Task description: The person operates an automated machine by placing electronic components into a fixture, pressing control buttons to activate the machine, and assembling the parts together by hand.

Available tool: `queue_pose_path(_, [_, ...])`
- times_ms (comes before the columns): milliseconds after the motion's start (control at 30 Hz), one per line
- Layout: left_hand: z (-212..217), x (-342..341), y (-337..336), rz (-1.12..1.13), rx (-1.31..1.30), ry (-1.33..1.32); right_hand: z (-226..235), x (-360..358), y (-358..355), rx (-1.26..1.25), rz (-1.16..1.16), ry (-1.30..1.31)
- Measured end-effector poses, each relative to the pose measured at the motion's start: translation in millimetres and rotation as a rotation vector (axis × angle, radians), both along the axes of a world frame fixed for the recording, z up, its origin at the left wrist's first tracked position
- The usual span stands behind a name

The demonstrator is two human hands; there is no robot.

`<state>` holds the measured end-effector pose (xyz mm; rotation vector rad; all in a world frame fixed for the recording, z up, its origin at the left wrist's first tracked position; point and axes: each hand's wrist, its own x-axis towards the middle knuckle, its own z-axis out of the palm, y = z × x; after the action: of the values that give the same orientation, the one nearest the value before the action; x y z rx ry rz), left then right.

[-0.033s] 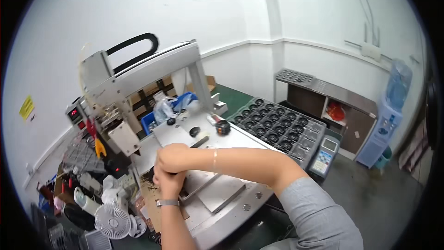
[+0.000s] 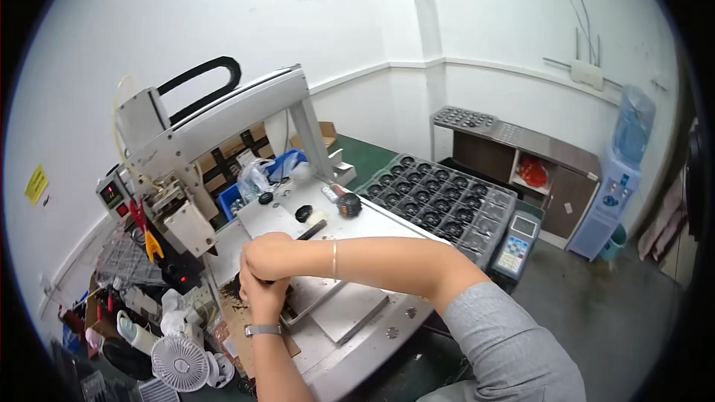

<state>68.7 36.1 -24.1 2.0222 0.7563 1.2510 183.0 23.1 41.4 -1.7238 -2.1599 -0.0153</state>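
Note:
My right hand (image 2: pixel 269 254), a thin bracelet on its wrist, is closed on top of my left hand (image 2: pixel 262 299), which has a watch at the wrist. Both are clenched together over the front left of a benchtop gantry machine. Only a dark bit of what they grip shows between them; its kind is hidden. Under them lies brown cardboard (image 2: pixel 237 324) strewn with dark scraps. Just right of them are a flat metal plate (image 2: pixel 350 316) and a narrow metal channel (image 2: pixel 316 299). Beyond my right forearm sit a black round part (image 2: pixel 304 214) and a black ribbed part (image 2: pixel 348 205).
The machine's gantry (image 2: pixel 238 104) rises behind my hands, its head (image 2: pixel 190 227) close on the left. A clear tray (image 2: pixel 439 193) of black round parts stands to the right, beside a keypad controller (image 2: pixel 515 246). A white fan (image 2: pixel 180 358) stands at lower left.
The whole view has shifted slightly, with the scene sliding left. My hands stay clenched together in about the same place over the cardboard.

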Motion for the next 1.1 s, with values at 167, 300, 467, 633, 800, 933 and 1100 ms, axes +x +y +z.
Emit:
queue_pose_path(167, [0, 4, -5, 0.023, -0.053, -0.045, 28, 1, -33, -0.016, -0.033, 0.068])
queue_pose_path(300, [-10, 17, -6, -0.025, -0.068, -0.037, 20, 16, -26, -0.045, -0.102, 0.023])
queue_pose_path(467, [17, 12, -24, 0.083, -0.123, 0.189, 30, 16, -18, -0.083, -0.107, -0.111])
queue_pose_path(633, [12, 3, -16, 0.13, -0.113, 0.223, 42, -1, -15, -0.231, -0.106, -0.166])
queue_pose_path(800, [6, 13, -15, 0.148, -0.073, 0.219, 17, 11, -18, 0.009, -0.074, -0.112])
queue_pose_path(933, [10, 10, -18, 0.162, -0.127, 0.253, 11, 9, -19, 0.022, -0.14, -0.098])
queue_pose_path(1100, [8, 9, -19, 0.197, -0.079, 0.251, 11, 10, -16, 0.028, -0.137, -0.103])
